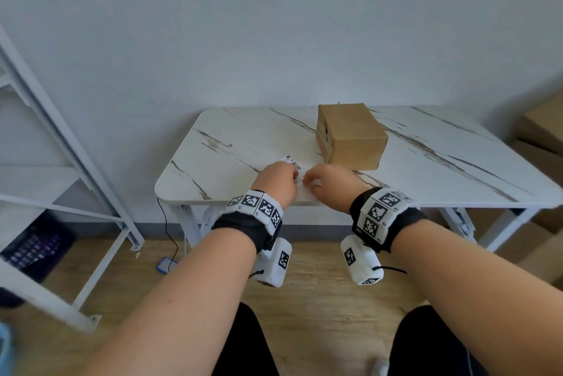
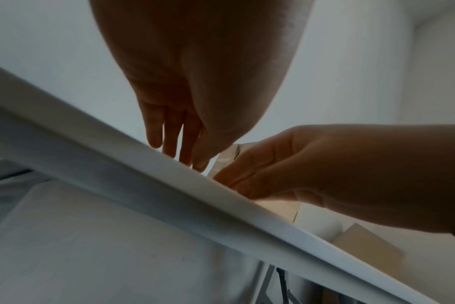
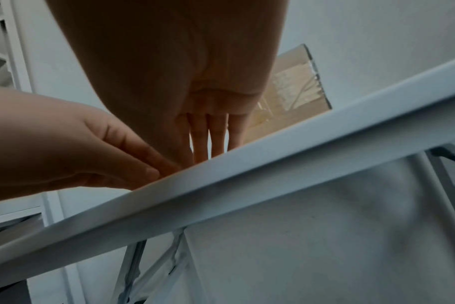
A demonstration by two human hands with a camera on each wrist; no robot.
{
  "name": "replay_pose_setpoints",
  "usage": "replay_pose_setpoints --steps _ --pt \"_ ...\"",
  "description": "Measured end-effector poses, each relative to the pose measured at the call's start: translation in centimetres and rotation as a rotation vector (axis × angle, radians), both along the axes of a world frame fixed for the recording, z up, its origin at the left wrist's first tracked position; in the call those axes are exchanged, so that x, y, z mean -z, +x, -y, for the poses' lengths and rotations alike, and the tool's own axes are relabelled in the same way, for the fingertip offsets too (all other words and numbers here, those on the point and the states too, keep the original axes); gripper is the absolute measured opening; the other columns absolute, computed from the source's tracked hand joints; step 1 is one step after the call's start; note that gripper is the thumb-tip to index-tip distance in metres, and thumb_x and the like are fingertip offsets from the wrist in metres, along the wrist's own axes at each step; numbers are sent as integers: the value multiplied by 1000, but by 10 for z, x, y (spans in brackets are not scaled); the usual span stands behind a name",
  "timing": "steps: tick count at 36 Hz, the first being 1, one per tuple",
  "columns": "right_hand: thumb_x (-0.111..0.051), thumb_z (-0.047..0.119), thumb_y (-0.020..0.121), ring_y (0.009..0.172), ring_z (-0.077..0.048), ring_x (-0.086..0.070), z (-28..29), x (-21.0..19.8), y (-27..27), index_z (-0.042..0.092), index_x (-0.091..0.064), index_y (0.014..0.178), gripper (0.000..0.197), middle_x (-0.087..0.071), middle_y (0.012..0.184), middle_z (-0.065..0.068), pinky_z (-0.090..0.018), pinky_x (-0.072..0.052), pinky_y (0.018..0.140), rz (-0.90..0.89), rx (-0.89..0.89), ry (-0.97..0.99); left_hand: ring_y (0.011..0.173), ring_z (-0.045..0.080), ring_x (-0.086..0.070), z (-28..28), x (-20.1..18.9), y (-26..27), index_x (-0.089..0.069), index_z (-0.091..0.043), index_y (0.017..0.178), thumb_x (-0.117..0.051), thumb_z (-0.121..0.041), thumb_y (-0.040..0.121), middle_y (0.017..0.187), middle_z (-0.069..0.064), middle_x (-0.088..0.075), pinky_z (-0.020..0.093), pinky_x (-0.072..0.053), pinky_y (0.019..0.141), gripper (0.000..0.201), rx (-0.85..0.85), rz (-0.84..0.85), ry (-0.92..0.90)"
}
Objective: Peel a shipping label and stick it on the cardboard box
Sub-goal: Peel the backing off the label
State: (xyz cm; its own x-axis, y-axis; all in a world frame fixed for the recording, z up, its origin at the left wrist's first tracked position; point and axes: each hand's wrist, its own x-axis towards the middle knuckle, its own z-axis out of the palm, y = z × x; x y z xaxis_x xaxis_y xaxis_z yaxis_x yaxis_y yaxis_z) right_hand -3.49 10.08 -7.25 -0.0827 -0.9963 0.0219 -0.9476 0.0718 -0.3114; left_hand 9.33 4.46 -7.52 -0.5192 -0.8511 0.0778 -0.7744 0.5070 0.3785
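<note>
A brown cardboard box stands at the middle back of the marble-patterned table; its taped side shows in the right wrist view. A white shipping label with barcodes lies near the table's front edge, its near part covered by my hands. My left hand lies over the label with fingers straight, reaching down to the tabletop. My right hand meets it from the right, its fingers curled at the label's edge. The table edge hides all fingertips in both wrist views.
A white metal shelf frame stands on the left with a dark crate under it. More cardboard boxes are stacked at the right wall. A black cable runs down to a small blue device on the wooden floor.
</note>
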Motion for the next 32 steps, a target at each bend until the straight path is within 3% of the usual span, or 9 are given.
replay_pose_setpoints --steps 4,8,13,16,20,24,32 --pt "-46 8 91 114 -23 -60 -11 11 -7 17 -71 114 35 -65 124 -4 -32 -47 98 131 44 -112 103 33 -63 -9 8 -2 -71 -7 105 -49 -8 90 114 15 -68 37 -52 89 27 4 -66 -46" --pt "-45 8 91 115 -23 -59 -12 20 -16 16 -67 119 36 -65 126 -5 -31 -47 97 283 209 -246 111 26 -62 -12 19 0 -70 -13 113 -52 -14 92 122 7 -66 33 -48 98 27 -32 -215 -20" --pt "-50 9 87 107 -22 -60 -6 33 -20 15 -73 106 30 -66 116 -7 -24 -43 87 461 319 -314 112 20 -62 -14 22 1 -69 -15 115 -53 -14 91 124 3 -65 28 -47 97 29 -51 -274 -10" --pt "-53 8 87 105 -21 -60 -4 36 -19 12 -75 101 27 -65 114 -6 -20 -37 83 455 329 -340 112 18 -62 -13 21 1 -70 -17 114 -57 -21 89 124 1 -66 26 -46 96 28 -66 -274 -11" --pt "-59 7 84 108 -20 -56 -4 38 -19 8 -75 96 20 -61 114 -6 -19 -34 87 444 313 -350 106 20 -64 -11 20 -2 -74 -18 102 -65 -30 84 115 0 -70 27 -48 92 23 -99 -280 -22" --pt "-62 8 83 109 -20 -55 -4 37 -20 8 -75 96 19 -60 114 -6 -19 -34 89 428 294 -336 110 19 -63 -11 19 -3 -73 -19 110 -68 -35 84 119 -1 -70 27 -47 93 31 -101 -273 -41" --pt "-63 11 84 111 -20 -53 -4 36 -20 10 -75 97 17 -59 115 -6 -21 -34 92 412 281 -329 107 21 -64 -11 19 -2 -75 -18 105 -67 -35 85 116 1 -70 28 -48 90 27 -90 -282 -50"
